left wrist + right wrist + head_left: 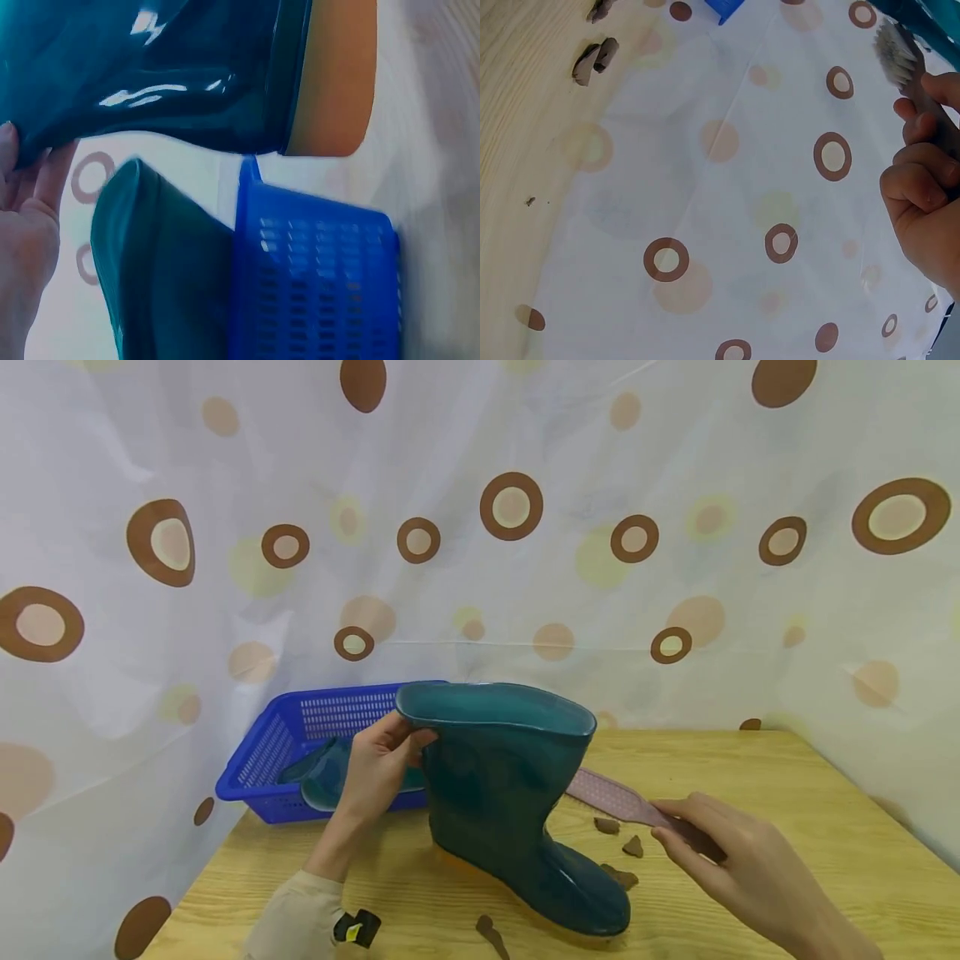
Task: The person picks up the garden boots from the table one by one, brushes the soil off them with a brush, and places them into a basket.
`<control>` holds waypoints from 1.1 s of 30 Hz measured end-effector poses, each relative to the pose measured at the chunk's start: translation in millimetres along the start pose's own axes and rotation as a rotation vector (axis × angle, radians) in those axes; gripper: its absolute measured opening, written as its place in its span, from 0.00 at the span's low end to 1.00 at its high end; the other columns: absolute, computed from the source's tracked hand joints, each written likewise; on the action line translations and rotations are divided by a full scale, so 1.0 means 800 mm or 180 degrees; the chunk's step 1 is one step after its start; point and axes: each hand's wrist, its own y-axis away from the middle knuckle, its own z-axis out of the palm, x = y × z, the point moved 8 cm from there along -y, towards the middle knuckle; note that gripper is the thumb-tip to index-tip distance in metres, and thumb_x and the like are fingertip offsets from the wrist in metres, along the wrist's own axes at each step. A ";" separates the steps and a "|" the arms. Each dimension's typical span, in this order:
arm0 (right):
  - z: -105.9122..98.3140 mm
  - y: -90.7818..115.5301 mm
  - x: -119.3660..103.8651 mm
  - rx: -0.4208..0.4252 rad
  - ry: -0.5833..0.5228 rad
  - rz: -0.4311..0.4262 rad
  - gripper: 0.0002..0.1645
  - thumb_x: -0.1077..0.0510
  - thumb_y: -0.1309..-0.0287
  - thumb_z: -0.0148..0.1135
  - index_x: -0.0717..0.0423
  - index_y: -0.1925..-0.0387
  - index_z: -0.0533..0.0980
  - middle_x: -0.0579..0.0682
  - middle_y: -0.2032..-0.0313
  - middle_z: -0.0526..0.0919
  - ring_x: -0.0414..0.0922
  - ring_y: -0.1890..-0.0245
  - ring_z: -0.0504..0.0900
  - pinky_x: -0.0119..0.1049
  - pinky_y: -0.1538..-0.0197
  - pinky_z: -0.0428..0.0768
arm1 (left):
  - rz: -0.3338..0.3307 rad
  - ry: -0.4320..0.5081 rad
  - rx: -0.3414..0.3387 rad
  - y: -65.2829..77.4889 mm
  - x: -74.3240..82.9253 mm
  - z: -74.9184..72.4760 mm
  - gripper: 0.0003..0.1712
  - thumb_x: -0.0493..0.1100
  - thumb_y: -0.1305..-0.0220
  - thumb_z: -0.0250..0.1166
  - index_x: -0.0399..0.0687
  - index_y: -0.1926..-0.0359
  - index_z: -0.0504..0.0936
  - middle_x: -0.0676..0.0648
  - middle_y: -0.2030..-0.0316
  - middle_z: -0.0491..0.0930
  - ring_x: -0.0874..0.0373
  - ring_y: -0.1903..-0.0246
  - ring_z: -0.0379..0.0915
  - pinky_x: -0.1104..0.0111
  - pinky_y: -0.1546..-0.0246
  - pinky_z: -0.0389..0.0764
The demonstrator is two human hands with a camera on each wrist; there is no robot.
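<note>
A dark teal rubber boot (495, 785) with an orange sole (334, 82) stands tilted, its opening up and its toe toward the front right. My left hand (378, 768) pinches the boot's top rim, thumb outside. Whether the sole touches the table, I cannot tell. In my right hand (750, 856) is the handle of a pinkish scrub brush (606, 795); its pale bristles (895, 56) show in the right wrist view. The brush's far end lies behind the boot's shaft in the head view, hidden there.
Behind the left hand, a blue perforated basket (258, 756) holds another teal boot (172, 262), whose top leans out over the edge. Several brown flakes (633, 846) lie on the wooden table (735, 768) around the boot's toe. A dotted curtain (465, 593) hangs behind.
</note>
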 end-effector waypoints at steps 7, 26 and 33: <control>-0.003 0.002 -0.025 0.0120 -0.0348 -0.0532 0.22 0.67 0.50 0.73 0.48 0.53 0.81 0.31 0.70 0.75 0.23 0.76 0.66 0.13 0.73 0.67 | 0.0089 0.0326 -0.0254 -0.017 0.014 0.057 0.09 0.36 0.30 0.61 0.34 0.54 0.82 0.33 0.61 0.85 0.63 0.65 0.86 0.62 0.64 0.88; -0.001 0.024 -0.022 0.0067 -0.0314 -0.0578 0.12 0.52 0.34 0.63 0.51 0.52 0.81 0.30 0.70 0.71 0.23 0.73 0.66 0.13 0.72 0.65 | -0.0228 0.0797 -0.0727 -0.023 -0.015 0.168 0.13 0.36 0.31 0.61 0.36 0.48 0.81 0.33 0.55 0.82 0.66 0.62 0.83 0.64 0.60 0.87; 0.004 0.031 -0.010 0.0088 -0.0201 -0.0453 0.17 0.63 0.47 0.73 0.51 0.55 0.82 0.30 0.72 0.72 0.23 0.74 0.66 0.13 0.73 0.64 | -0.0507 0.0758 -0.0866 -0.017 -0.038 0.171 0.17 0.38 0.29 0.60 0.38 0.42 0.79 0.33 0.51 0.81 0.58 0.55 0.83 0.62 0.54 0.86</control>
